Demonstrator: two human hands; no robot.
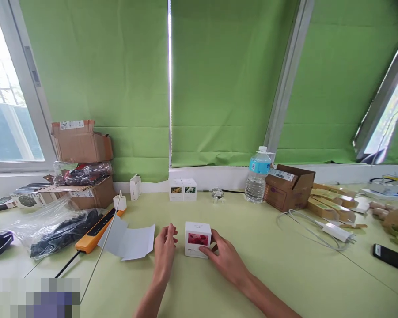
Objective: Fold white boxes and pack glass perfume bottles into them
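Note:
A small white box (192, 251) with a red flower picture on its front stands upright on the table in front of me. My right hand (225, 256) grips its right side, thumb across the front face and fingers along the side. Left of the box, with a gap between them, my left hand (164, 251) is held loosely open and holds nothing. An unfolded sheet of white card (137, 243) lies just left of that hand. Two similar white boxes (183, 194) with flower pictures stand side by side at the back, near a small clear glass object (217, 194).
An orange power strip (89, 238) with its cable lies on the left by a plastic bag (53, 225) and stacked cardboard boxes (82, 145). A water bottle (256, 181), an open carton (288, 187), a white charger (336, 232) and a phone (392, 258) are on the right.

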